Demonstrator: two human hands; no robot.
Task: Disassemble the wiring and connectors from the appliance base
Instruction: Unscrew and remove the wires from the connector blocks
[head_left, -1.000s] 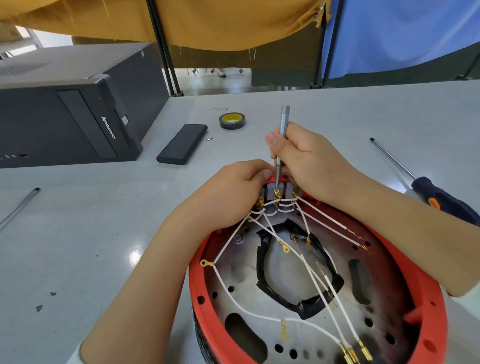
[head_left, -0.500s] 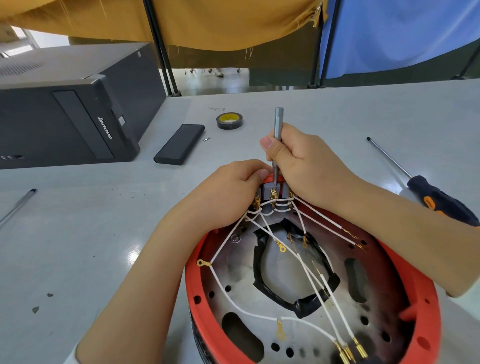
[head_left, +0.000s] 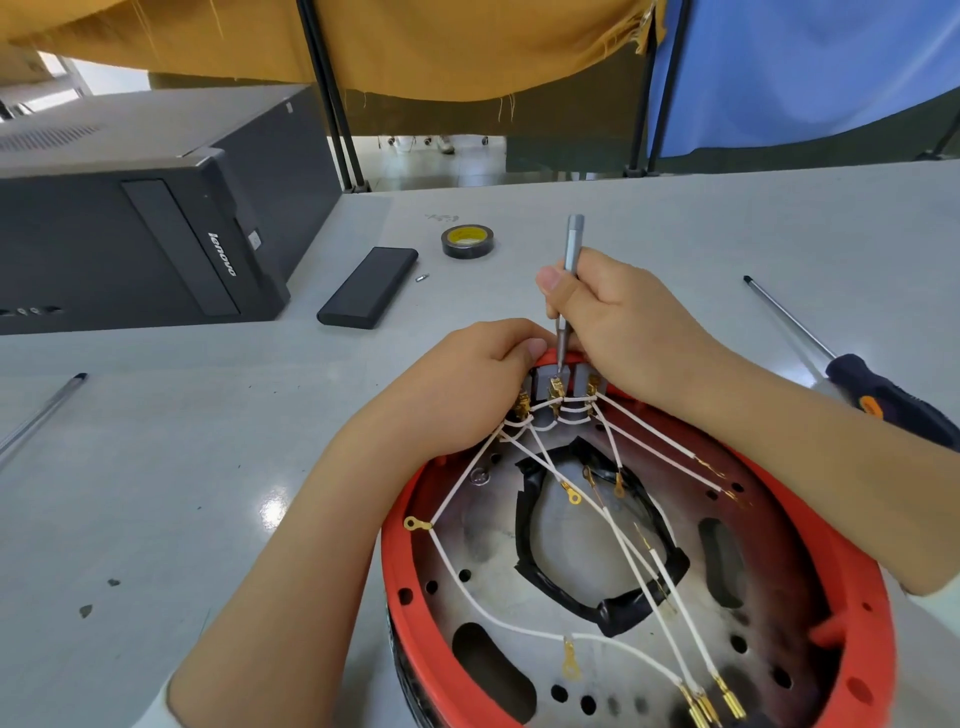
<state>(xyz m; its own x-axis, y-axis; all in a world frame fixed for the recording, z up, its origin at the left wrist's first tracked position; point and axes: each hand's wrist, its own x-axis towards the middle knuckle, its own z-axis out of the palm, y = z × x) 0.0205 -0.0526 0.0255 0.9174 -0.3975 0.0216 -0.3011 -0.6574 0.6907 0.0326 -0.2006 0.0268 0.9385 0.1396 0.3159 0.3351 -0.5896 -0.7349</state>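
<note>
1. The right hand (head_left: 618, 322) grasps a slim grey screwdriver (head_left: 570, 270) near upright, thumb and fingers curled round its shaft; its tip rests on a brass terminal of the grey connector block (head_left: 563, 383).
2. The left hand (head_left: 467, 384) is clenched on the far rim of the appliance base (head_left: 852, 613), fingers curled over the edge just beside the block.
3. White wires (head_left: 613, 525) fan out from the block across the metal plate inside the red-rimmed base, ending in brass ring and spade lugs; a black taped loop (head_left: 524, 525) lies under them.
4. The base sits at the near edge of the worktop (head_left: 156, 467), right of centre.
5. A large dark-handled screwdriver (head_left: 883, 389) lies near the right edge.
6. Towards the far edge lie a tape roll (head_left: 467, 241) and a flat black case (head_left: 369, 293), with a small loose bit between them; a black computer tower (head_left: 130, 218) fills the far left corner.
7. A thin metal rod (head_left: 41, 410) lies at the left edge.
</note>
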